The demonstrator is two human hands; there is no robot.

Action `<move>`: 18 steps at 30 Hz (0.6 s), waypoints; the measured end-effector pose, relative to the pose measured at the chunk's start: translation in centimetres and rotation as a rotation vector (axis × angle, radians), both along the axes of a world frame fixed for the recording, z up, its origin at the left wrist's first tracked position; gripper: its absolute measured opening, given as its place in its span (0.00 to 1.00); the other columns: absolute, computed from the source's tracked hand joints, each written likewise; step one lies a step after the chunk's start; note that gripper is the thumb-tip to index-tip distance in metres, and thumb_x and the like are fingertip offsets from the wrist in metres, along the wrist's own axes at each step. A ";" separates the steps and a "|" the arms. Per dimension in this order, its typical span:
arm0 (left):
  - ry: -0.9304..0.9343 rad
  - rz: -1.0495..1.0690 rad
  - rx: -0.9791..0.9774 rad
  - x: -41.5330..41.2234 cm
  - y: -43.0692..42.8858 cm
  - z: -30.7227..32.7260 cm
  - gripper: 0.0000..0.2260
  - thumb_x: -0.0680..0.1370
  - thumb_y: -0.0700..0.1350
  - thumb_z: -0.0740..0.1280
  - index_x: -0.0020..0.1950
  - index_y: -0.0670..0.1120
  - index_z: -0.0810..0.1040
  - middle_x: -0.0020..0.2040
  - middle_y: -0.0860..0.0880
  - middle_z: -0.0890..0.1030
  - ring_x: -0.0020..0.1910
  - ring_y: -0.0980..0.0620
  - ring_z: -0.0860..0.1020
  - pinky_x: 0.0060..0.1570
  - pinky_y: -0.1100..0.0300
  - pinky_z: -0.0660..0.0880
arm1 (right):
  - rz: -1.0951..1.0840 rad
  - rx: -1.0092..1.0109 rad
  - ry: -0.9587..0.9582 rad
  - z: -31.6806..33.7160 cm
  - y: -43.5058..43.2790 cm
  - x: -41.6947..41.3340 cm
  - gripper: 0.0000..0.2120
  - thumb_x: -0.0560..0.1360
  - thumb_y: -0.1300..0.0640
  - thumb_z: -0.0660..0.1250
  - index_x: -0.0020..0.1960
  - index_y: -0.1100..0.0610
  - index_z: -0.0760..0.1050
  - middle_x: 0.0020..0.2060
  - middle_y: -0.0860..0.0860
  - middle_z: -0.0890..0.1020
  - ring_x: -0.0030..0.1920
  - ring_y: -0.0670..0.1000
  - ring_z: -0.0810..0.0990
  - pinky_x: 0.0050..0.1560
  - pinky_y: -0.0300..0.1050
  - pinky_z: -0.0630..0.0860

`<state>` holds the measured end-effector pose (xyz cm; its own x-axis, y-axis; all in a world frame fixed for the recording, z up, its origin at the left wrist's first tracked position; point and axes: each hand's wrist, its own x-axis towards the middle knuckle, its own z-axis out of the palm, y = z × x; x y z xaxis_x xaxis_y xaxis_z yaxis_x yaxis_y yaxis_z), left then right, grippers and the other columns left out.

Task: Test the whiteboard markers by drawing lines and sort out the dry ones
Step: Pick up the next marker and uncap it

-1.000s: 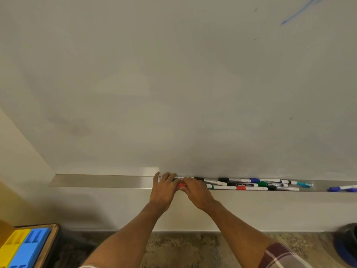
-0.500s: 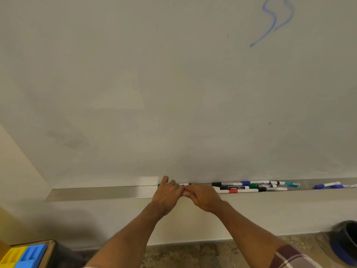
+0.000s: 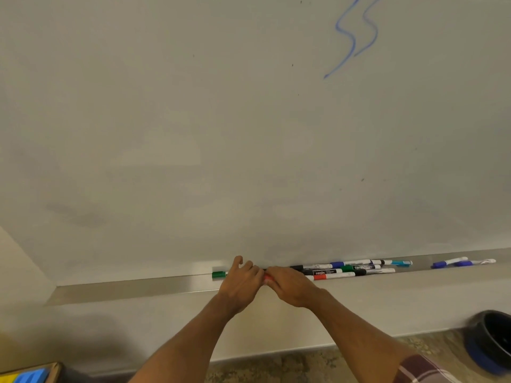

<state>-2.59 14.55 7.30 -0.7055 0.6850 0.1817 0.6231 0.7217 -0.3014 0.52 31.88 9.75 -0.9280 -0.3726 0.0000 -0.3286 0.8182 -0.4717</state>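
Both my hands meet at the metal marker tray [image 3: 132, 290] below the whiteboard [image 3: 221, 134]. My left hand [image 3: 240, 283] and my right hand [image 3: 290, 286] grip a red marker [image 3: 267, 277] between them; only a small red part shows. A green marker [image 3: 219, 274] lies on the tray just left of my left hand. Several markers [image 3: 348, 269] in black, blue, green, red and teal lie in a bunch right of my right hand. Two blue markers [image 3: 459, 263] lie apart at the tray's far right. Two wavy blue lines [image 3: 351, 42] are drawn on the board's upper right.
A dark round bin [image 3: 489, 341] with a blue base stands on the floor at the lower right. A brown box with yellow and blue items [image 3: 25, 375] sits at the lower left corner. The wall meets the board at the left.
The view has tilted up, bringing the blue lines into sight. My hands have stayed together on the red marker at the tray, and the green marker now shows left of my left hand.
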 end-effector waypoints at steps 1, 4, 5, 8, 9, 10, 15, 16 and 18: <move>0.021 0.008 -0.022 0.2 0.3 0.1 0.10 0.66 0.45 0.77 0.42 0.50 0.79 0.37 0.51 0.81 0.39 0.50 0.78 0.50 0.51 0.72 | -0.001 -0.005 -0.004 0.1 0.1 0.0 0.14 0.82 0.50 0.55 0.57 0.58 0.74 0.51 0.54 0.80 0.49 0.53 0.79 0.51 0.44 0.73; 0.062 0.022 -0.066 0.8 0.8 0.3 0.14 0.59 0.44 0.81 0.39 0.49 0.79 0.33 0.50 0.80 0.35 0.50 0.77 0.48 0.51 0.74 | -0.002 0.008 0.033 0.2 0.4 0.2 0.14 0.81 0.50 0.56 0.57 0.57 0.75 0.50 0.54 0.82 0.48 0.52 0.79 0.49 0.45 0.73; 0.072 0.019 -0.073 1.0 0.8 0.4 0.14 0.58 0.45 0.81 0.38 0.49 0.79 0.32 0.51 0.79 0.34 0.50 0.76 0.46 0.52 0.73 | 0.003 0.006 0.055 0.3 0.6 0.4 0.15 0.81 0.49 0.56 0.57 0.57 0.76 0.49 0.53 0.82 0.47 0.52 0.80 0.49 0.45 0.74; 0.110 -0.005 -0.056 1.1 0.8 0.5 0.13 0.60 0.45 0.81 0.37 0.49 0.78 0.31 0.51 0.78 0.32 0.51 0.75 0.46 0.52 0.65 | 0.018 0.000 0.112 0.1 1.1 0.4 0.16 0.80 0.47 0.57 0.58 0.55 0.77 0.47 0.52 0.83 0.45 0.52 0.81 0.48 0.48 0.77; 0.119 -0.010 -0.051 1.1 0.8 0.5 0.13 0.61 0.45 0.80 0.37 0.49 0.78 0.30 0.51 0.78 0.32 0.51 0.75 0.46 0.51 0.63 | 0.022 0.003 0.130 0.1 1.2 0.3 0.17 0.80 0.47 0.56 0.58 0.55 0.77 0.46 0.52 0.84 0.43 0.51 0.81 0.47 0.48 0.77; 0.124 -0.014 -0.045 1.2 0.8 0.5 0.13 0.61 0.45 0.80 0.37 0.49 0.78 0.31 0.51 0.78 0.32 0.51 0.75 0.45 0.51 0.61 | 0.027 0.004 0.145 0.1 1.2 0.3 0.17 0.80 0.46 0.56 0.58 0.54 0.78 0.45 0.52 0.84 0.43 0.51 0.81 0.47 0.48 0.77; 0.117 -0.046 0.025 1.6 0.6 0.0 0.12 0.63 0.45 0.80 0.38 0.50 0.77 0.30 0.52 0.78 0.31 0.51 0.75 0.43 0.52 0.60 | 0.035 0.009 0.230 -0.3 1.7 0.9 0.23 0.78 0.37 0.51 0.58 0.48 0.78 0.47 0.47 0.84 0.46 0.47 0.81 0.47 0.39 0.76; 0.124 -0.052 0.041 1.6 0.6 0.1 0.12 0.64 0.46 0.79 0.37 0.50 0.77 0.30 0.52 0.77 0.31 0.51 0.74 0.42 0.52 0.60 | 0.037 -0.005 0.211 -0.4 1.7 0.9 0.23 0.78 0.36 0.51 0.58 0.47 0.78 0.49 0.47 0.84 0.47 0.47 0.81 0.49 0.42 0.78; 0.143 -0.031 0.091 1.6 0.8 0.5 0.12 0.64 0.46 0.79 0.38 0.49 0.77 0.30 0.52 0.77 0.31 0.51 0.74 0.42 0.52 0.60 | 0.020 -0.040 0.144 -0.1 1.7 0.8 0.23 0.78 0.36 0.53 0.61 0.48 0.75 0.52 0.47 0.83 0.50 0.47 0.80 0.52 0.46 0.78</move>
<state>-0.95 15.35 7.75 -0.6472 0.6820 0.3405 0.6007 0.7313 -0.3230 1.30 33.62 9.64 -0.9096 -0.3882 0.1482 -0.4115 0.7921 -0.4507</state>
